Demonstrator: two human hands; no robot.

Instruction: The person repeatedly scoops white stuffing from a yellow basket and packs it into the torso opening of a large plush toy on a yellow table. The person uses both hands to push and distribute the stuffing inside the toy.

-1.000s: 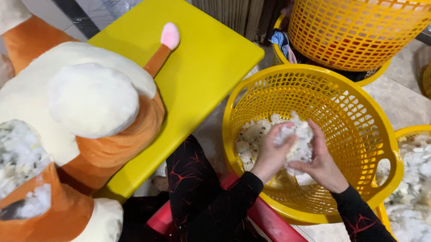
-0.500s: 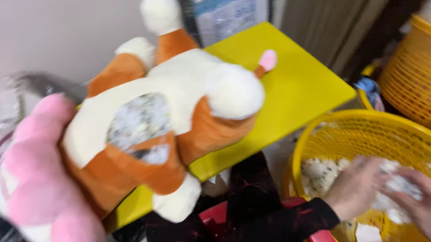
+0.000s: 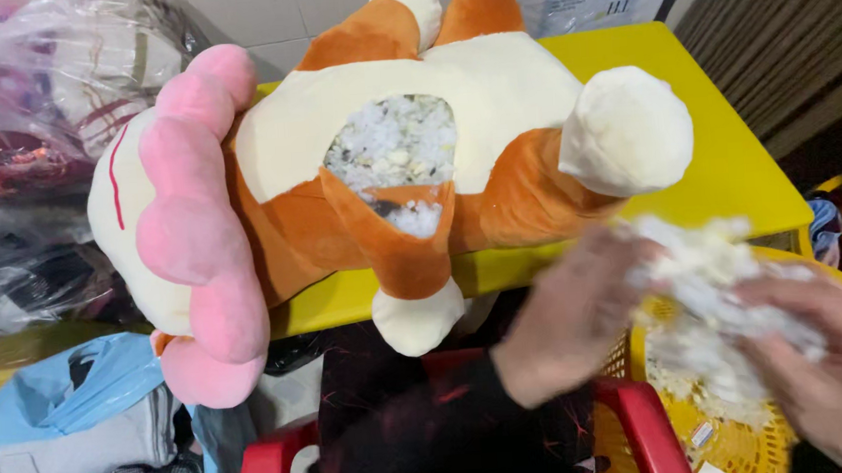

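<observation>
Both hands — left hand, right hand — have lifted, fingers grasping stuffing; plush toy lies ahead.

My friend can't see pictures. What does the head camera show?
Both hands, left hand and right hand, hold a clump of white stuffing over a yellow basket. An orange and cream plush toy with an open belly lies on a yellow table.

A yellow table stands against a pale tiled wall, with plastic-wrapped bundles at left and a red stool below.
</observation>
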